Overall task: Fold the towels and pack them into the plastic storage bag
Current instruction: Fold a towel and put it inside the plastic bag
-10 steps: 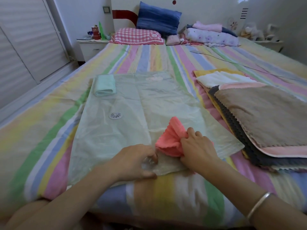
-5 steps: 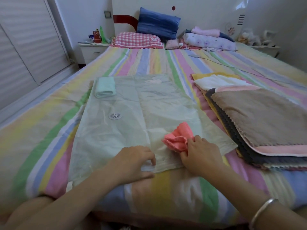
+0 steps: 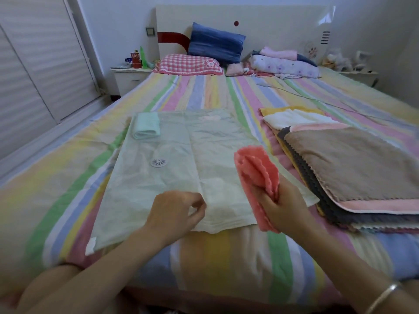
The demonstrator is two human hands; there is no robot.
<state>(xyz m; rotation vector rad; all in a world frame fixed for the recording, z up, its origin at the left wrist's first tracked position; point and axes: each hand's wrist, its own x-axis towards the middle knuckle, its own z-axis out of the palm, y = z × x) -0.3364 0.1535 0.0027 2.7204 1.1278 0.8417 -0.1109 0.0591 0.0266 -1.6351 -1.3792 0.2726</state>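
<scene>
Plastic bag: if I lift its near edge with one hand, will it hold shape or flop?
Probably flop: the bag lies flat and creased on the bed, so it looks thin. Likely light. Its valve looks like the only stiff part, and the mint towel may weigh down the far end.

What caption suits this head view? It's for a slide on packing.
Right hand holds a bunched pink towel above the plastic storage bag while the left hand pinches its near edge.

towel stack [image 3: 353, 168] cut off right, nightstand clutter [image 3: 136, 60] indistinct
</scene>
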